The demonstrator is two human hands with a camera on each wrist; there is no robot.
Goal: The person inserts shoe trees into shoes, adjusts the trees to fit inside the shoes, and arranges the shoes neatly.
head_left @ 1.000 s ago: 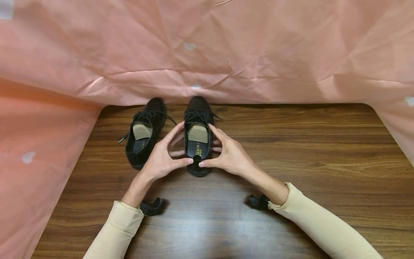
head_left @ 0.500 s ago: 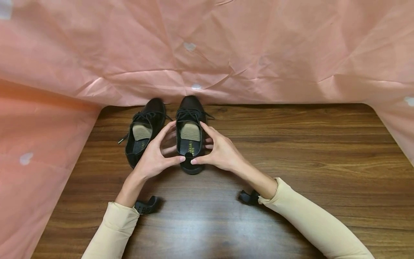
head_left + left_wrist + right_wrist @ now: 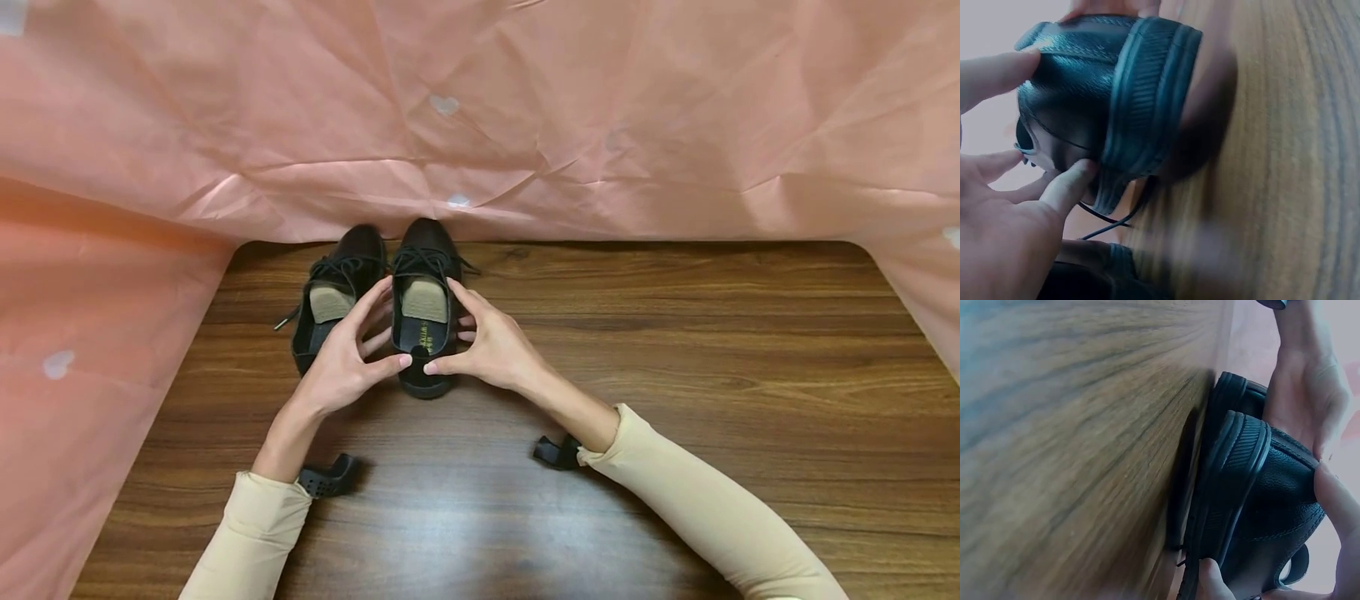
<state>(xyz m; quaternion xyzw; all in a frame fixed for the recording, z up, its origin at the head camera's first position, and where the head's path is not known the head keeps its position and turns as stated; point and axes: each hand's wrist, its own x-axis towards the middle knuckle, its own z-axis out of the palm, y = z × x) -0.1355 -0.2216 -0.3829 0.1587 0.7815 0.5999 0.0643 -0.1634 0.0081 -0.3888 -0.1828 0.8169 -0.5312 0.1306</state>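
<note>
A black lace-up shoe with a beige pad inside points away from me, held between both hands. My left hand grips its left side, thumb on the heel and fingers along the upper. On the other side my right hand grips it the same way, its thumb close to the left one. In the left wrist view the ribbed sole seems slightly off the tabletop, with a shadow beneath. The matching black shoe stands close by on the left, angled outward and partly hidden by my left hand.
The shoes are at the back left of a dark wood-grain table. A pink cloth with pale hearts hangs behind the table and along its left side. Dark wrist mounts show beside the cuffs.
Both hands have carried the held shoe to the left, closing the gap to the other shoe. The other shoe stays where it was, now more covered by the left hand.
</note>
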